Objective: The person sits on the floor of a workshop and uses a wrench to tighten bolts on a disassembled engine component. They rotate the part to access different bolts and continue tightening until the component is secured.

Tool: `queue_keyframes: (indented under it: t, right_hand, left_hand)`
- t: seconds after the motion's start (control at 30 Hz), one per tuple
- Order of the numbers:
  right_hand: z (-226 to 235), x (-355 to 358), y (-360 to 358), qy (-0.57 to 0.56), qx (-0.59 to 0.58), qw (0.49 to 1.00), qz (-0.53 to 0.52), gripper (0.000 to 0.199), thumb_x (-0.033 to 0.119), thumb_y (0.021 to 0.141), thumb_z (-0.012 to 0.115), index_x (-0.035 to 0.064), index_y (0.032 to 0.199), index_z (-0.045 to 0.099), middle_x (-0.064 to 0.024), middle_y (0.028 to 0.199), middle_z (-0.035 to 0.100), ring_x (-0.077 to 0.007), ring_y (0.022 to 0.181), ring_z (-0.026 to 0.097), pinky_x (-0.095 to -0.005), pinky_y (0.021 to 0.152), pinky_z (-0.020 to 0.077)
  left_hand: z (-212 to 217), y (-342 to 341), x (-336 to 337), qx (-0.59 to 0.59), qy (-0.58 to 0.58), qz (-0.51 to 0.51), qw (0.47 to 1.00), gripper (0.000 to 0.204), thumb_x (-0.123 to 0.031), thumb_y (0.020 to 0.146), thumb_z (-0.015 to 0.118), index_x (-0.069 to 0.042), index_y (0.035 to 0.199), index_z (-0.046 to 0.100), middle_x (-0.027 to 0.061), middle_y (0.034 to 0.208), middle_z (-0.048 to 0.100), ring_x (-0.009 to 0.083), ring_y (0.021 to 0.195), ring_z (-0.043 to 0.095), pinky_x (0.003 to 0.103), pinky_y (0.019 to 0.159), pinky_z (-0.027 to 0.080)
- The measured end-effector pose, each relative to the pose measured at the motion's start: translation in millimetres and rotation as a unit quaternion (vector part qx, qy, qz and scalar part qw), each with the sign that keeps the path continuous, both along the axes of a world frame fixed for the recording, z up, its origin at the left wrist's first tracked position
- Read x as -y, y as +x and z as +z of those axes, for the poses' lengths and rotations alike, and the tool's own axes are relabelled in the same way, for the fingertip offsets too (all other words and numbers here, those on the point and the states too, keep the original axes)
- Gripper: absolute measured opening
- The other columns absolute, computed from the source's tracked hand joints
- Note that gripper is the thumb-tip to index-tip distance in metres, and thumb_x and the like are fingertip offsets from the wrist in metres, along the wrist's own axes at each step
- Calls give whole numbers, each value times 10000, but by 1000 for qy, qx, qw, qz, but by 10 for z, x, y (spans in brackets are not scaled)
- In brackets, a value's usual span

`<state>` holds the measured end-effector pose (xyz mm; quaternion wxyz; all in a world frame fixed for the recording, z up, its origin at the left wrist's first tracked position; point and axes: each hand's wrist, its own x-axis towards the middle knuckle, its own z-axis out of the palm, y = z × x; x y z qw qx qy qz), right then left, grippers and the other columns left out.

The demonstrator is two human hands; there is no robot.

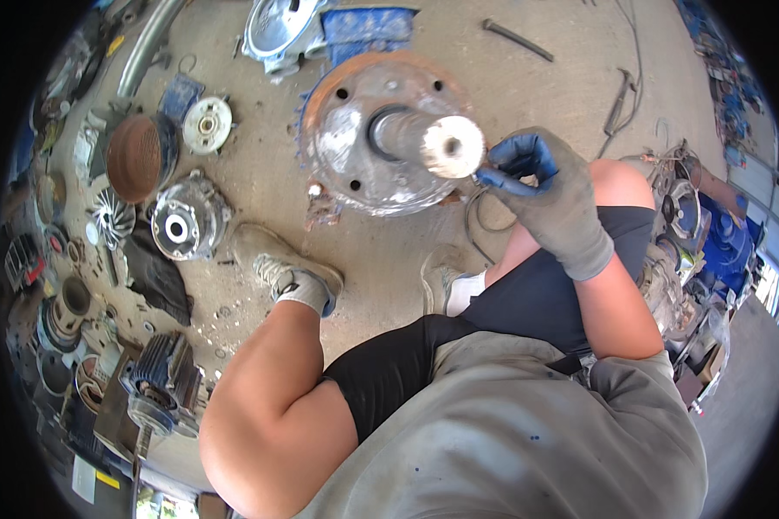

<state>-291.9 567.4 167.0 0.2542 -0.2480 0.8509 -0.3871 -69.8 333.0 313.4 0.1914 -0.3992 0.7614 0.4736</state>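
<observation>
A motor, blue-finned at its rim, stands on the floor in front of me with its rusty round end cover (333,147) facing up. Out of its middle rises a thick steel shaft (452,147), its bright end toward me. My right hand (545,190), in a grey glove with dark blue fingers, is beside the shaft end. Its thumb and forefinger are pinched together at the shaft's edge, around something small and dark that I cannot make out. Whether the fingertips touch the shaft is hard to tell. My left hand is out of view.
Left of the motor lie a rusty ring-shaped housing (138,157), a pale disc (207,124), a motor end housing (186,221) and a fan wheel (112,218). A long bolt (518,40) and a hammer (619,102) lie beyond. Heaped parts (684,208) flank my right knee.
</observation>
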Motion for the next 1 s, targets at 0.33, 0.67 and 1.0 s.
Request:
queue_keyframes:
  t: [0.33,0.67,1.0]
  right_hand:
    - [-101,-100,61,99,-164,975,114,585,110,746,966,21,1261,702,-127,1160,771,-298,1023,760,-396,910,595]
    - [-169,-501,-20,233,-169,955,67,542,84,849,890,0,1337,670,-135,1254,723,-234,1119,698,-389,991,561]
    - [161,-15,-42,240,-22,970,16,345,194,861,813,15,1134,701,-73,957,708,-160,872,654,-310,784,530]
  left_hand:
    - [-461,376,208,51,87,22,995,179,-73,875,686,6,926,533,150,828,456,277,744,438,328,693,421]
    - [-790,1004,621,77,160,60,982,159,-104,913,670,3,976,570,140,885,516,260,785,491,325,715,445]
    - [-1058,1052,799,106,256,39,960,162,-136,952,654,0,1026,607,130,941,576,243,827,543,322,738,469]
